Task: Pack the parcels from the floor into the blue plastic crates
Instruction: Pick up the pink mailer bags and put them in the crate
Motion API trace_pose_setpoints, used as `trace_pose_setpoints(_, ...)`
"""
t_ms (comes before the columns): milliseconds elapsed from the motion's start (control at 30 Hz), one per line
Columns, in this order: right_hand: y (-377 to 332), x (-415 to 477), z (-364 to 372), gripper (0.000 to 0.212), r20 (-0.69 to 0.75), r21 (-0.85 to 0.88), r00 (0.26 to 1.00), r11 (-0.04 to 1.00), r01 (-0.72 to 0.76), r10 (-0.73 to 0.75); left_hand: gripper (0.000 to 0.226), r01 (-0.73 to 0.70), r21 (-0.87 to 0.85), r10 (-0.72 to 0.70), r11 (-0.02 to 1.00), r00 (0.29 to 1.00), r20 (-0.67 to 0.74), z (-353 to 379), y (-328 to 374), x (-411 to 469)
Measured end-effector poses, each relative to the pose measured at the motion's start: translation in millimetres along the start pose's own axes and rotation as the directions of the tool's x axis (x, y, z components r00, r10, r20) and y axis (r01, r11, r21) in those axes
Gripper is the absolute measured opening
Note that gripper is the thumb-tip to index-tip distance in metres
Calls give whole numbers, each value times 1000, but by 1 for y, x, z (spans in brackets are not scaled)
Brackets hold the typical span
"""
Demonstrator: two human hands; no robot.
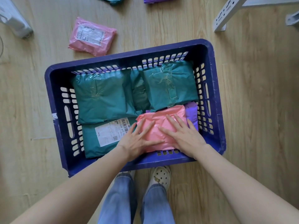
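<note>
Both hands, left hand (137, 139) and right hand (182, 135), lie flat with fingers spread, pressing a pink parcel (158, 125) into the blue crate's (55, 88) near right corner, beside green parcels (100, 96); another pink parcel (92, 36) lies on the floor (258, 94) beyond the crate.

Blue slotted crate (53, 88); teal parcels (102, 97), pink parcel (161, 125), purple parcel (191, 113); pale wood-grain floor (252, 94); light-blue jeans (119, 199)

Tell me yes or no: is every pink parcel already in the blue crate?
No, one pink parcel lies on the floor beyond the blue crate.
</note>
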State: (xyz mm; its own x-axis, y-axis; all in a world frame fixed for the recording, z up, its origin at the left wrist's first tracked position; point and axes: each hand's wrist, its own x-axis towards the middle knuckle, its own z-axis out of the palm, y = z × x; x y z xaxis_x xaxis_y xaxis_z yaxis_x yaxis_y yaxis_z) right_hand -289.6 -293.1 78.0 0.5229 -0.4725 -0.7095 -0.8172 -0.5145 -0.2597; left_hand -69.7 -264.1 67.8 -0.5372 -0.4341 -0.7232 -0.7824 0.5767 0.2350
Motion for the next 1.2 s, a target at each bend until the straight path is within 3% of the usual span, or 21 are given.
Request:
trace_pose_setpoints(300,-22,-10,-18,79,9,-34,993,992,-120,120,61,40,-13,-39,999,996,81,-20,0,-20)
trace_pose_setpoints(567,-59,-72,-112,78,-85,137,977,974,-181,193,73,199,-183,-204,963,979,-11,-105,-18,-124)
trace_pose_setpoints(900,-141,-180,-247,73,-145,367,929,891,-269,341,71,224,-240,-268,945,948,-170,-232,-19,-265)
trace_pose_setpoints(1200,-215,-282,-314,68,-206,497,904,836,-233,374,74,261,-291,-338,920,906,-255,-295,10,-384)
